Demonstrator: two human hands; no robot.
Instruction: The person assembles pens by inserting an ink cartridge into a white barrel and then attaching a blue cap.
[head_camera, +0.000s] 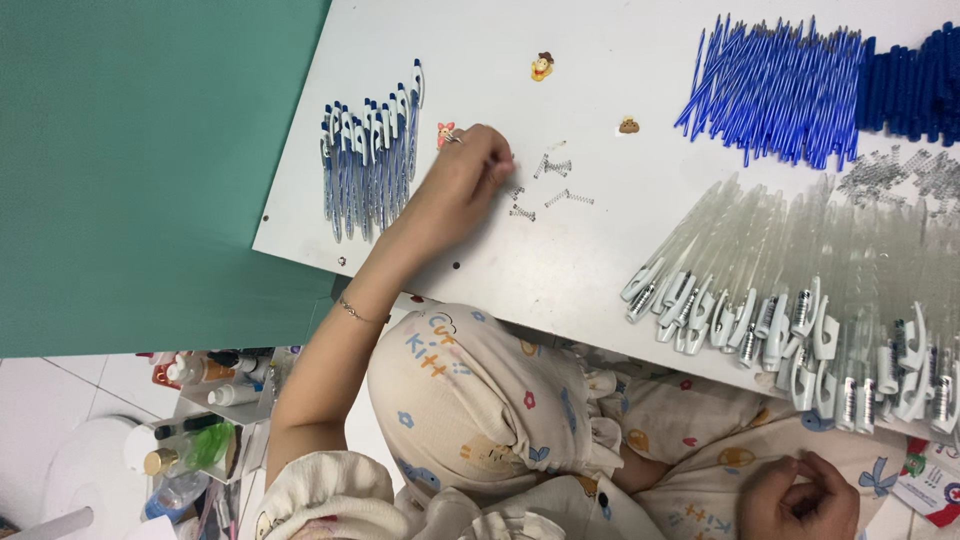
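Note:
My left hand (458, 185) reaches across the white table (560, 260), fingertips bunched down on the surface beside a few small loose metal springs (548, 185). Whether a spring is pinched between the fingers is hidden. A thin bracelet sits on that wrist. Just left of the hand lies a row of assembled blue-and-white pens (368, 160). My right hand (800, 497) rests curled in my lap at the bottom right, on patterned cream fabric, with nothing showing in it.
Clear pen barrels with white clips (800, 290) are heaped at the table's right. Behind them lie blue refills (780, 90), dark blue parts (915, 85) and a heap of springs (900, 175). Small cartoon figures (541, 66) sit nearby. A shelf of bottles (200, 400) stands lower left.

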